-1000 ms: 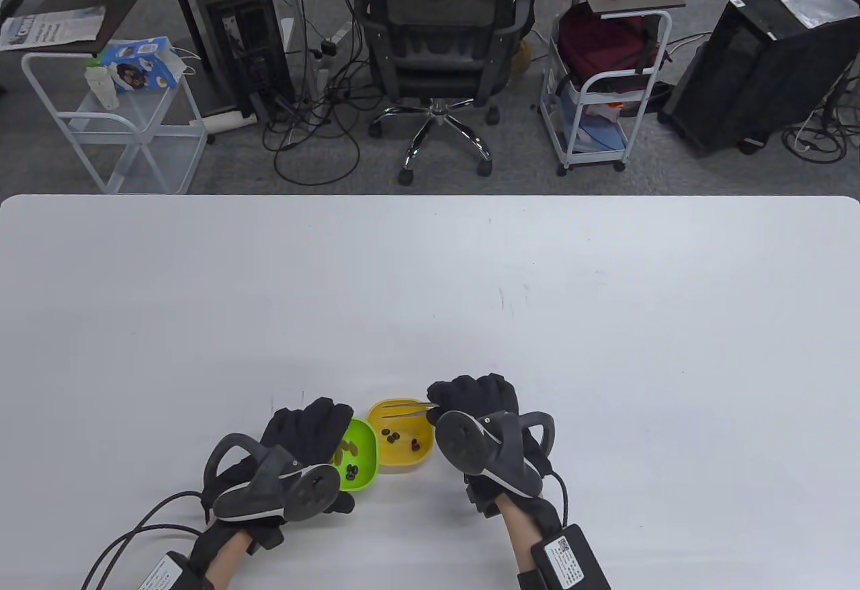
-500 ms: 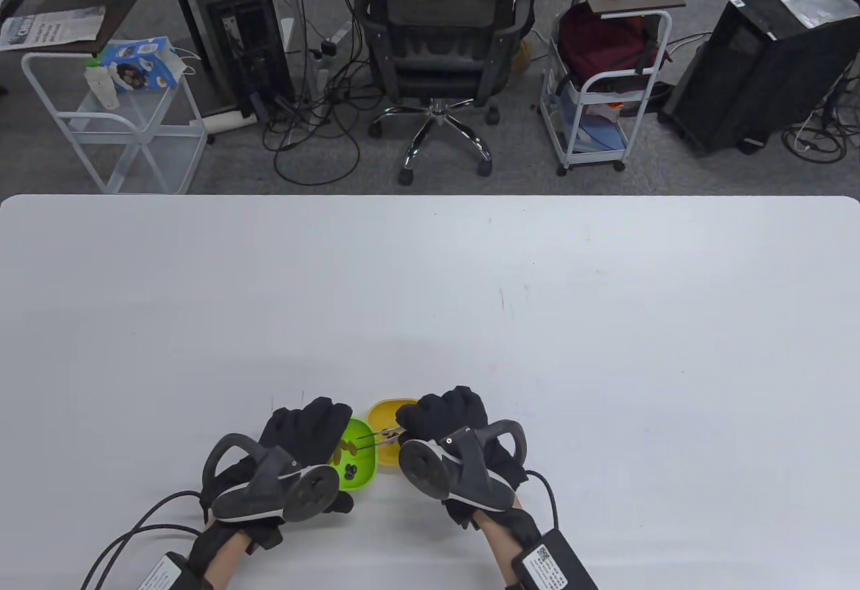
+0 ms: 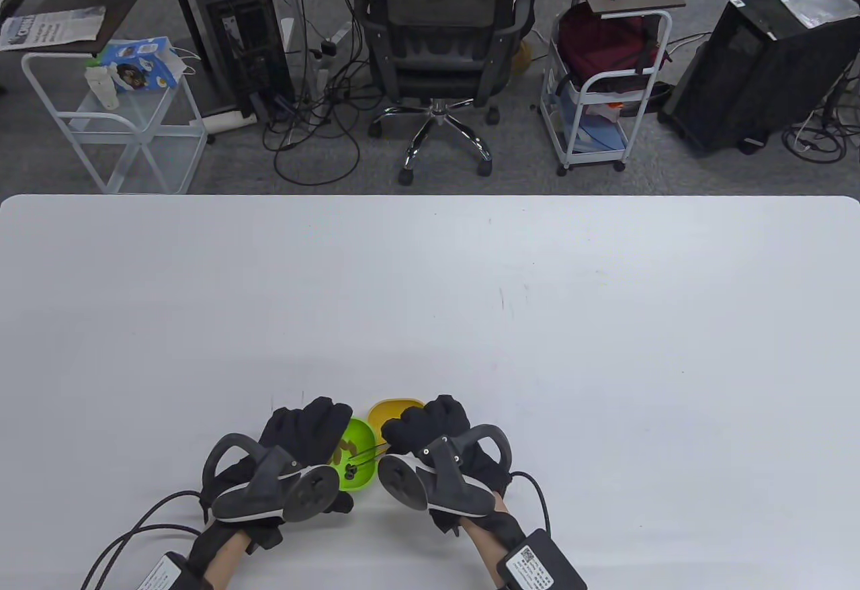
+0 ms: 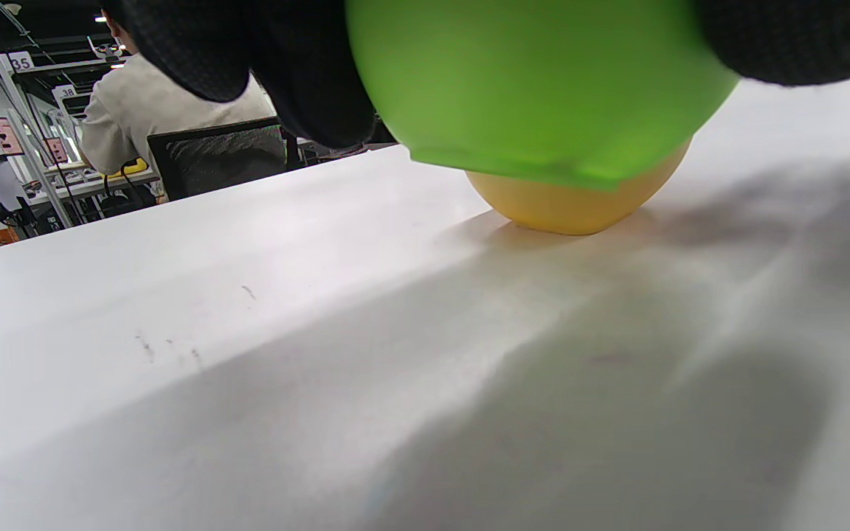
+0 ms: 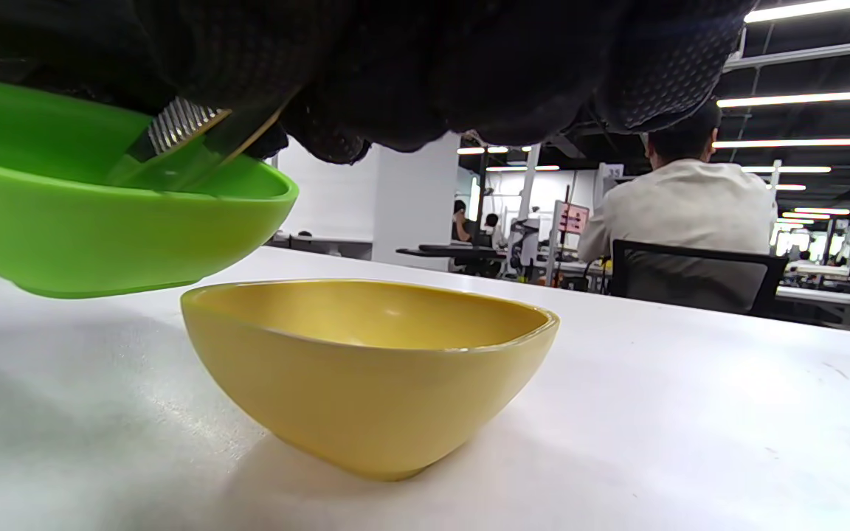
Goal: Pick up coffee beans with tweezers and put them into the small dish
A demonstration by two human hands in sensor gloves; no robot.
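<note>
A small green dish (image 3: 359,466) holding a few dark coffee beans (image 3: 351,470) sits near the table's front edge, and my left hand (image 3: 302,435) grips its left side. In the left wrist view the green dish (image 4: 543,88) is held tilted off the table. A yellow dish (image 3: 393,408) stands just behind and to the right; it also shows in the right wrist view (image 5: 366,369). My right hand (image 3: 423,432) holds metal tweezers (image 3: 365,453), whose tips reach into the green dish over the beans. The ridged grip of the tweezers (image 5: 174,125) shows under my fingers.
The white table (image 3: 537,314) stretches wide behind and to both sides of the dishes. Beyond its far edge stand an office chair (image 3: 440,32) and two wire carts (image 3: 605,79). Glove cables trail off the front edge.
My right hand has moved left and toward me, carrying the tweezers from over the yellow dish to inside the green dish. It now covers most of the yellow dish. My left hand has stayed put.
</note>
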